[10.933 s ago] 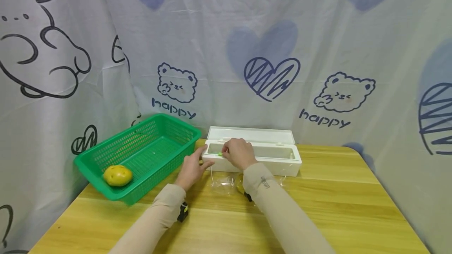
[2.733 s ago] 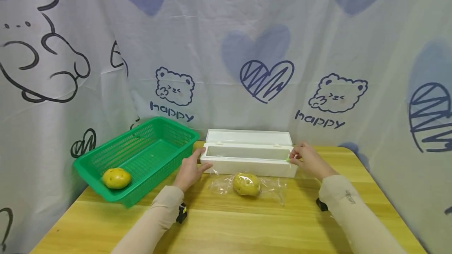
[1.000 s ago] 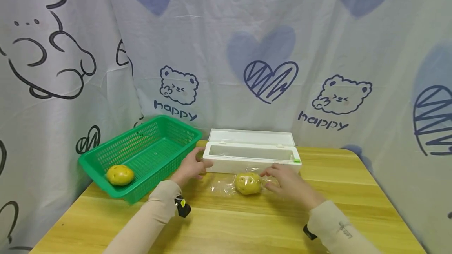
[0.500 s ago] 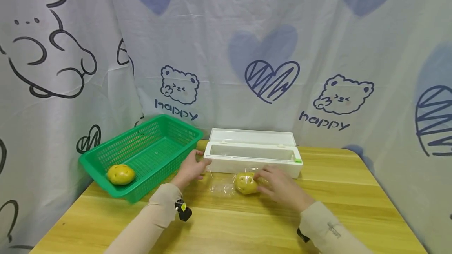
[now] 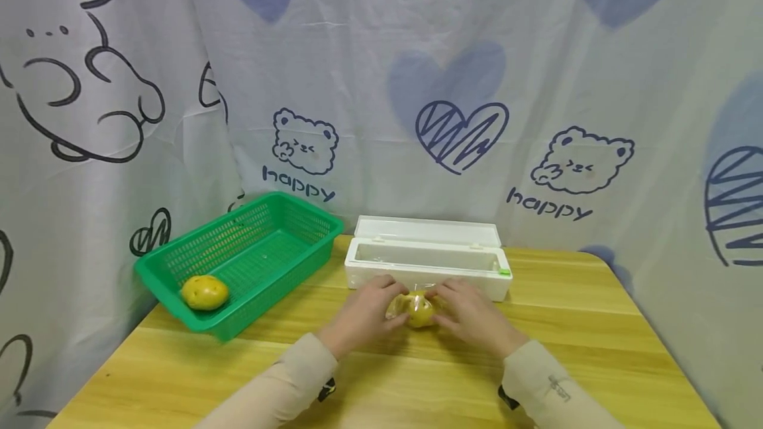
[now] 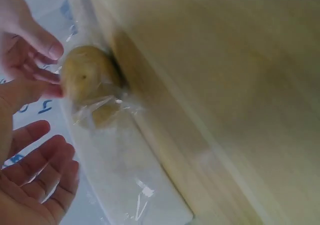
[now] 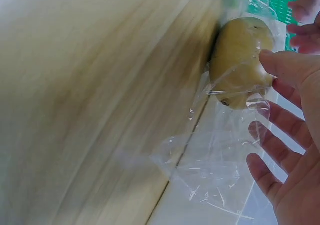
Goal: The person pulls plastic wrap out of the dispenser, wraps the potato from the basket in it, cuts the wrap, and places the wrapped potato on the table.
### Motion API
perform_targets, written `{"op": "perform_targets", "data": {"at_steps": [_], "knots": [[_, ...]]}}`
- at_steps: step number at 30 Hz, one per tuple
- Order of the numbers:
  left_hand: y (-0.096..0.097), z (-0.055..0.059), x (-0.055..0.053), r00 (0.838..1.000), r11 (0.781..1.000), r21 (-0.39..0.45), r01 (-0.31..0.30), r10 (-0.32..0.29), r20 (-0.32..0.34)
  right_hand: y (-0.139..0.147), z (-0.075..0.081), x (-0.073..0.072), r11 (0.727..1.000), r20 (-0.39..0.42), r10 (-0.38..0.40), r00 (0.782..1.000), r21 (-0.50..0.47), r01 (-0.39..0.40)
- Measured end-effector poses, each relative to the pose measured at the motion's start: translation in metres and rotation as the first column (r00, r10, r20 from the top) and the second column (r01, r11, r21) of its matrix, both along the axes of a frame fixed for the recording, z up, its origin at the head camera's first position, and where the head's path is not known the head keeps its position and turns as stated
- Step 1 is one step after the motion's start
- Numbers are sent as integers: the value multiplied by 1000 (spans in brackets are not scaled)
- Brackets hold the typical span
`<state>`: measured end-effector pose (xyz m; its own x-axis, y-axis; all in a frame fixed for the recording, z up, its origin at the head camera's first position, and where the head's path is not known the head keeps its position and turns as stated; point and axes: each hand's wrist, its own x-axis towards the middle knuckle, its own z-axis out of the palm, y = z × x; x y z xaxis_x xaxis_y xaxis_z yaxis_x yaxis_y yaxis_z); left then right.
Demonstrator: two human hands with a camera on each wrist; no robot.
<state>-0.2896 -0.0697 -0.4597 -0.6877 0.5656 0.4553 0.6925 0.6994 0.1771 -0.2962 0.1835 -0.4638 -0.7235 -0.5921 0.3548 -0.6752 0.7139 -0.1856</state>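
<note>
A yellow potato (image 5: 420, 312) partly covered in clear plastic film (image 7: 210, 172) lies on the table before a long white box. My left hand (image 5: 365, 314) is at its left side, fingers loosely bent; in the left wrist view they stand apart from the potato, the thumb close to it. My right hand (image 5: 475, 316) is at the potato's right side. Its thumb reaches the potato in the right wrist view, while the other fingers (image 7: 272, 142) spread loosely by the film. Whether they press the film is unclear.
The white box (image 5: 366, 277) stands at the back with its lid (image 5: 426, 230) raised. A green slider (image 5: 504, 271) sits at its right end. On the left, a green plastic basket (image 5: 286, 283) holds an uncovered potato (image 5: 205, 292). Behind hangs a printed curtain (image 5: 369, 71).
Earlier, the green slider moved from the box's left end to its right. My right hand then came down to the potato. My left hand has left the box and come to the potato's left side.
</note>
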Motion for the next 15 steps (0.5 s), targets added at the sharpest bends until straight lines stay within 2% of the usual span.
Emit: {"op": "perform_targets", "data": {"at_steps": [4, 8, 15], "knots": [[5, -6, -3, 1000, 999, -32, -2, 3, 26, 0, -2, 0, 1000, 0, -10, 1000, 7, 10], [6, -12, -7, 998, 1000, -6, 1, -1, 65, 0, -4, -2, 1000, 8, -20, 1000, -1, 20], [8, -16, -13, 995, 998, 47, 44, -48, 82, -1, -6, -2, 999, 12, -28, 1000, -39, 28]]}}
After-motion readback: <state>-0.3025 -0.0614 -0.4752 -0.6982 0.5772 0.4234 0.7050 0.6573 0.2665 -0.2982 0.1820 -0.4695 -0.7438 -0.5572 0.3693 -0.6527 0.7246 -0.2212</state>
